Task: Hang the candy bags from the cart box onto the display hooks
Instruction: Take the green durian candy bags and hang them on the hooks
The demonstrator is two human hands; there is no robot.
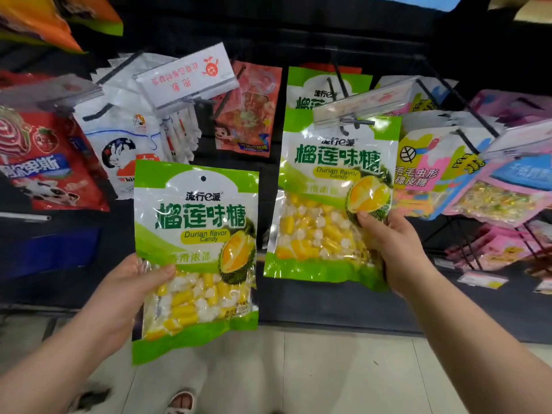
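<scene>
Green plastic with a clear window formed the first bag [197, 228] of durian candy. The left hand [131, 282] gripped it at its lower left edge, with the thumb on the front. This bag was held free in front of the shelf, and its hang hole [203, 178] was on no hook.

The right hand [394, 249] pinched the lower right corner of the second bag [328, 186], which was up at the display hook [355, 122]. Its top was hidden behind the clear label holder [355, 106], so I could not tell if its hole was fully on the hook.

If it was not, letting go could drop this bag to the floor [328, 369]. A pull on the corner could also tilt the bag and perhaps tear its hole. The label holder lay over the hook tip, so it could block the first bag when that one is pushed on.
</scene>
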